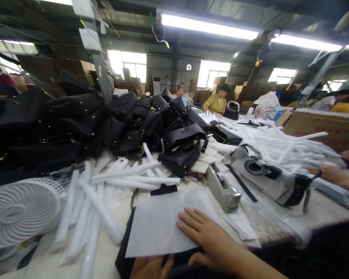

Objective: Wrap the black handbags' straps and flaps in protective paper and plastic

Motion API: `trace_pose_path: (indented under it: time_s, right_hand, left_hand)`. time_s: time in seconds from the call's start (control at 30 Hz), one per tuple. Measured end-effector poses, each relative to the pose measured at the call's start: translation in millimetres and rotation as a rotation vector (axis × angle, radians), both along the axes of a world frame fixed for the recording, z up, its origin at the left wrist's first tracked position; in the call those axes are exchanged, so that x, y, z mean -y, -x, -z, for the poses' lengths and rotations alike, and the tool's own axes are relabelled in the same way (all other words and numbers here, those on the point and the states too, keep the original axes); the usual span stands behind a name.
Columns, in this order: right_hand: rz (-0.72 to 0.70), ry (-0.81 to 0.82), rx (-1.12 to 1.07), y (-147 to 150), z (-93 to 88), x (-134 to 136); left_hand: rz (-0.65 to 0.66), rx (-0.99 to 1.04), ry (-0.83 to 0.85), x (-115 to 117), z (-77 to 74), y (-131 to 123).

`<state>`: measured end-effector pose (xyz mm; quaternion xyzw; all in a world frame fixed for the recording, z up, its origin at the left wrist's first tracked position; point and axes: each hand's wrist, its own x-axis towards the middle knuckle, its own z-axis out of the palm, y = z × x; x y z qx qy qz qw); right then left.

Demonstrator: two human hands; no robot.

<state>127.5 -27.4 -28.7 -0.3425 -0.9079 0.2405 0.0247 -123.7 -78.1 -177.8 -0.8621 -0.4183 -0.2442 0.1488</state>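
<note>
A white sheet (159, 223) lies over a black bag (124, 254), whose dark edge shows at the left and below. My right hand (206, 234) rests flat on the sheet's right part, fingers stretched out. Close to the lower edge is my left hand (151, 267), partly under the sheet and cut off by the frame; most of its fingers are hidden. Right of the sheet stands a grey tape dispenser (223, 190). Beyond the sheet, a finished-looking black bag (182, 153) with gold fittings leans on the pile.
Black bags (72, 120) are heaped at the left and back. White rolled tubes (100, 211) lie beside a white fan (20, 213); more white tubes (279, 147) cover the right side. Another person's arm (334, 176) reaches in near a wrapped bag (267, 176) and a cardboard box (322, 128).
</note>
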Motion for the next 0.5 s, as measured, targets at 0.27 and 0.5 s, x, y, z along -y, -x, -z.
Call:
trace_pose_path:
  time_s: [0.27, 0.5]
  right_hand:
    - [0.178, 0.107, -0.244, -3, 7.8, -6]
    - [0.116, -0.049, -0.236, 15, 3.6, 2]
  left_hand:
    - [0.124, -0.014, -0.072, 8, -33.0, -7]
    - [0.154, -0.189, 0.038, 13, -51.2, -7]
